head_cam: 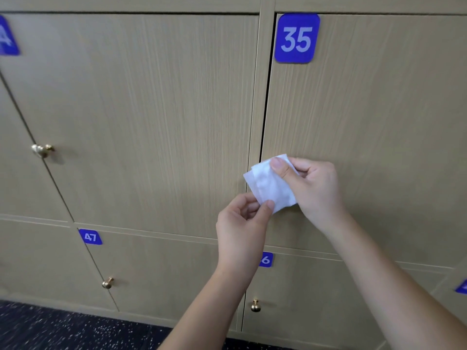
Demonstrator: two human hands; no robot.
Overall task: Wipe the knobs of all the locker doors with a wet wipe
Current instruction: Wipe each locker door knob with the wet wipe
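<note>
A white wet wipe [271, 186] is held up in front of the locker wall, folded into a rough square of several soft layers, its surface slightly fuzzy and creased, its edges not quite lined up. It hangs over the dark vertical gap beside the door marked with the blue number plate 35 [297, 37], at about the height where that door's knob would sit; no knob shows there, and whether one lies behind the wipe cannot be told.

The right hand [314, 184] has its grip closed on the wipe's upper right corner, thumb pressed flat on the front of the cloth and fingers curled behind. The left hand [242, 228] pinches the wipe's lower edge between thumb tip and curled fingers. Both forearms are bare.

The locker doors [156, 117] are flat panels in a pale tan wood-grain laminate with fine vertical streaks, set in frames of the same colour. The number plates are rounded blue squares with pale digits: 47 [90, 236] on the lower row, another partly hidden behind the left wrist, one cut off at the upper left.

Three knobs show, all small, round and shiny brass: the upper left knob [42, 149], the knob below plate 47 [108, 283], and the bottom knob [255, 306] beside the left forearm. The floor [63, 332] is dark with pale speckles.
</note>
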